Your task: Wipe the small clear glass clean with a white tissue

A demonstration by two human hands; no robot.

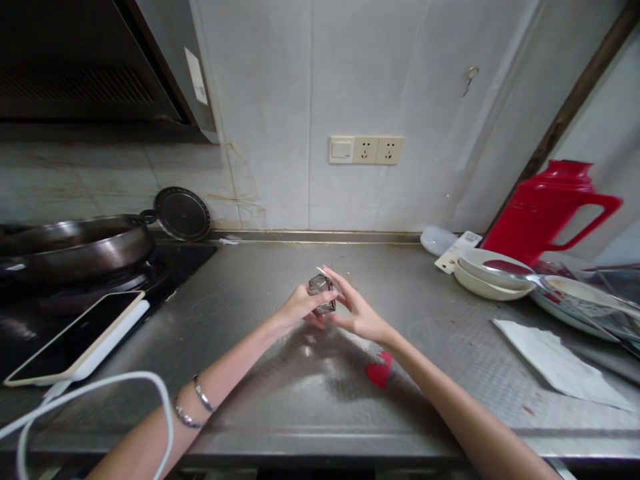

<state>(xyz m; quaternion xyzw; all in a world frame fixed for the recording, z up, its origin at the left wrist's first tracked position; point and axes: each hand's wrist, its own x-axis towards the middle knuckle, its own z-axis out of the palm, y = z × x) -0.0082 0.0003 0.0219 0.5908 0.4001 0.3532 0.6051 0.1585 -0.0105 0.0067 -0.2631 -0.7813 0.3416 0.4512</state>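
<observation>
Above the middle of the steel counter, my left hand (300,307) is closed round a small, see-through, greyish box-like thing (323,293) with shiny edges. Its exact kind is too small to make out. My right hand (355,310) grips the same thing from the right, fingers curved along its side. A thin white edge shows by the right fingertips; what it belongs to is unclear. Two silver bangles (195,403) circle my left forearm. A red torn scrap (379,370) lies on the counter just below my right wrist.
On the left, a phone (75,340) with a white cable (125,378) lies by the stove, where a steel pan (85,250) stands. To the right are stacked bowls (493,283), a red thermos jug (545,210), plates and a white paper napkin (560,363). Sockets (367,151) sit on the wall.
</observation>
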